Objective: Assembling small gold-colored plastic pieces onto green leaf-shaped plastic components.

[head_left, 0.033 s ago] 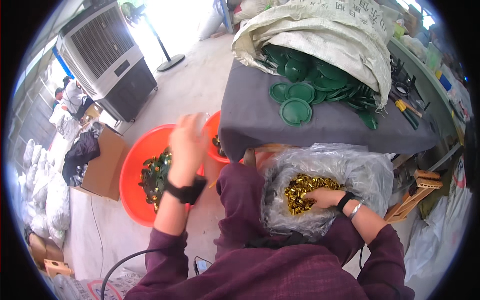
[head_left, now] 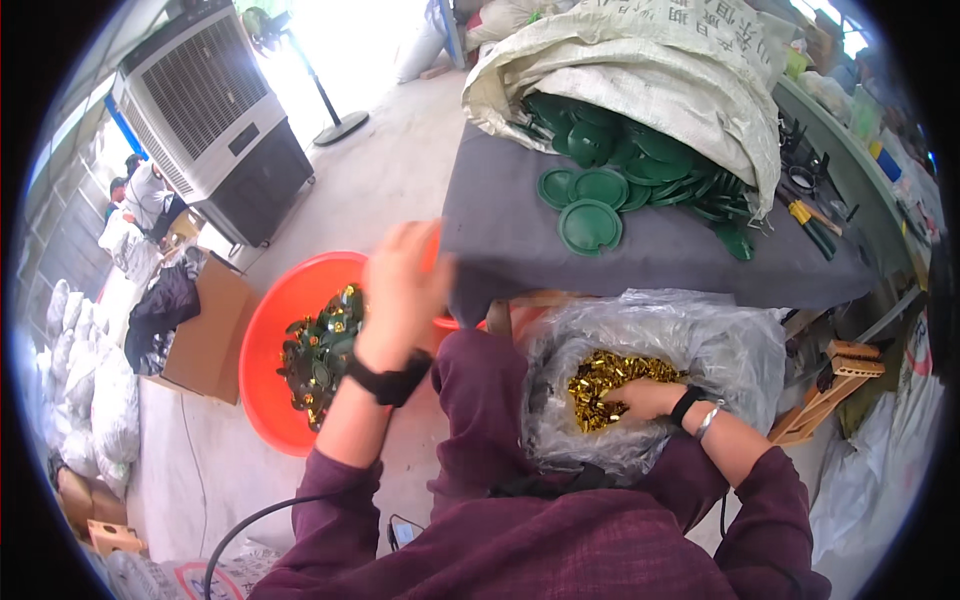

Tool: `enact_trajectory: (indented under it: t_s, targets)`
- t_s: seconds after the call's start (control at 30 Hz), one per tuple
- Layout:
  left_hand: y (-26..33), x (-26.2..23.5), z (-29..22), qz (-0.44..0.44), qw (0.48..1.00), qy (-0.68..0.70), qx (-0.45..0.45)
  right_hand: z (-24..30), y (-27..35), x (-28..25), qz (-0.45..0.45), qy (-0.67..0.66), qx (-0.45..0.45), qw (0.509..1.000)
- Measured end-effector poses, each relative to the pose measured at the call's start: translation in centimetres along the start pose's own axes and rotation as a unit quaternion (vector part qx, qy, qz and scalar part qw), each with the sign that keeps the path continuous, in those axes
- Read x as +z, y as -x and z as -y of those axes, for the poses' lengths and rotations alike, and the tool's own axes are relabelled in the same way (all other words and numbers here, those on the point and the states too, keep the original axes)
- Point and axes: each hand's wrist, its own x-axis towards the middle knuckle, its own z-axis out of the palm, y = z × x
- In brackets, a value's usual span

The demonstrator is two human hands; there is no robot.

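While raised and blurred at frame centre, left hand (head_left: pixel 400 285) over orange basin (head_left: pixel 262 345) of green-and-gold pieces (head_left: pixel 318 355); grip state not discernible. Right hand (head_left: pixel 645 398), lower right, fingers curled into gold parts (head_left: pixel 600 378) inside clear bag (head_left: pixel 720 345). Green discs (head_left: pixel 590 225) on grey surface (head_left: pixel 510 245), upper centre.

The right hand (head_left: pixel 645 398) is sunk into a clear plastic bag (head_left: pixel 730 345) on the lap, fingers buried among small gold-coloured metal pieces (head_left: pixel 600 378). The left hand (head_left: pixel 400 285) is raised and blurred above an orange basin (head_left: pixel 265 345) on the floor, which holds green and gold assembled parts (head_left: pixel 318 355). Ahead stands a grey-covered table (head_left: pixel 520 245) with round green plastic lids (head_left: pixel 590 225) spilling from a white woven sack (head_left: pixel 640 75). A large air cooler (head_left: pixel 215 125) stands at upper left, a cardboard box (head_left: pixel 205 340) beside the basin.
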Motion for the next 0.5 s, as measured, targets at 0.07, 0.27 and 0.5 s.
enact_trajectory:
  t_s: [0.07, 0.27, 0.5]
  targets:
    - [-1.8, 2.6, -4.4, 0.009, 0.984, 0.044, 0.173, 2.4, 0.0, -1.4, 0.073, 0.047, 0.058, 0.995]
    - [-4.2, 8.4, -9.3, 0.043, 0.975, -0.007, 0.22, -0.2, -1.3, 0.8, 0.077, 0.129, 0.083, 0.985]
    - [-4.8, 9.7, -7.5, 0.073, 0.98, 0.037, 0.181, 0.0, -1.8, 1.5, 0.056, 0.185, 0.001, 0.981]
